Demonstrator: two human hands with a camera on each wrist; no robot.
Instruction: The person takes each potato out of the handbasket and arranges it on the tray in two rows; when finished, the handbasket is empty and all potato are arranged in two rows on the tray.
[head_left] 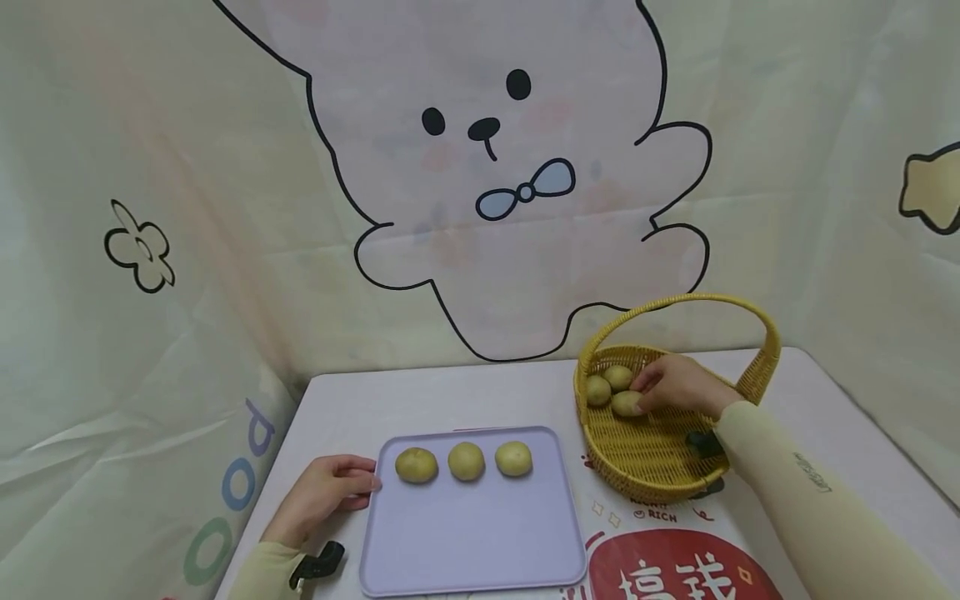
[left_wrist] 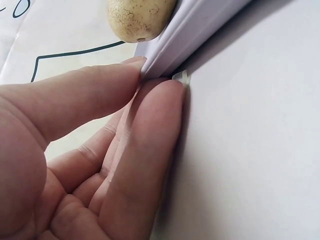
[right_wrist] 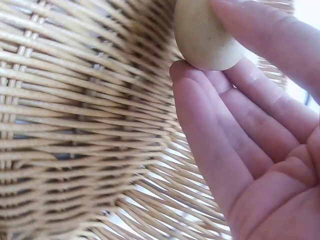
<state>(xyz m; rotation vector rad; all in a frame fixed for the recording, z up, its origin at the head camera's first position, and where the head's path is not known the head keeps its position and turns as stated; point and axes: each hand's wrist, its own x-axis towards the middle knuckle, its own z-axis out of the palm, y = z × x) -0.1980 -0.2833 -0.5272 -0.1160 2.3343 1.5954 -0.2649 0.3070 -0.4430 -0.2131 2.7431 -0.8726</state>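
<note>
Three potatoes point(head_left: 467, 462) lie in a row along the far part of the lilac tray point(head_left: 472, 542). My left hand point(head_left: 324, 493) pinches the tray's left rim; in the left wrist view the thumb and fingers of that hand point(left_wrist: 100, 140) close on the rim point(left_wrist: 170, 40), near a potato point(left_wrist: 140, 17). Inside the yellow wicker basket point(head_left: 652, 475), my right hand point(head_left: 686, 385) holds a potato point(head_left: 627, 404) between thumb and fingers, beside two others point(head_left: 618, 377). The right wrist view shows the held potato point(right_wrist: 205, 37) in the hand point(right_wrist: 260, 125), against the wicker point(right_wrist: 75, 115).
The basket's tall handle point(head_left: 768, 358) arches over my right wrist. A white table point(head_left: 337, 400) carries a printed mat with a red patch point(head_left: 675, 562) right of the tray. A cloth backdrop with a cartoon bear point(head_left: 487, 250) stands behind.
</note>
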